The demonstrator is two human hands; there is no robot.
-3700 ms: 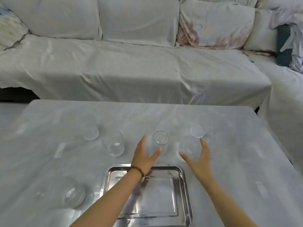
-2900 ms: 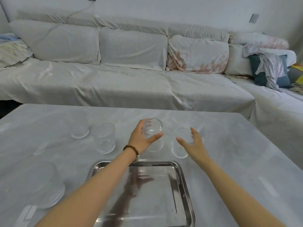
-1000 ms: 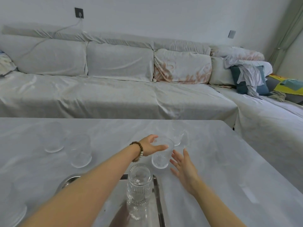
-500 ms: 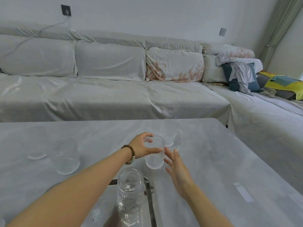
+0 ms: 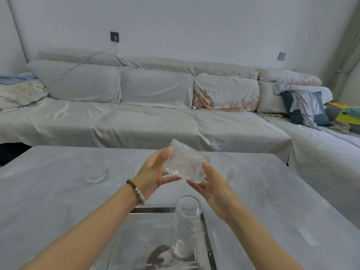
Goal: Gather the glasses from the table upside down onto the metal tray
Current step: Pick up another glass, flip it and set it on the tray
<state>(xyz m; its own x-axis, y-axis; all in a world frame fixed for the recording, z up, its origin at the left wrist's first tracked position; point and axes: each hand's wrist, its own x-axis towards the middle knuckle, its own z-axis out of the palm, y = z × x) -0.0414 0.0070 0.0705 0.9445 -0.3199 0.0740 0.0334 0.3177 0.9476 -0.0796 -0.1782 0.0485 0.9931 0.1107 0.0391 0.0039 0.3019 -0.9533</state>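
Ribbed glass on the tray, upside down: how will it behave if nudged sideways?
Likely tippy: the inverted glass stands tall and narrow on its rim on the metal tray. It would probably slide easily, since the tray looks smooth and polished. It sits close to the tray's right edge, so a rightward nudge might catch it on the lip. It looks rigid and breakable.

I can read no text, label, brand, number or sign anywhere in this view. The ribbed glass [image 5: 185, 162] I hold between my hands carries only a moulded pattern, no lettering. The metal tray [image 5: 152, 211] shows bare steel without any stamp I can make out. The wall socket [image 5: 114, 36] and the wall switch [image 5: 281, 56] bear no marking that I can read.
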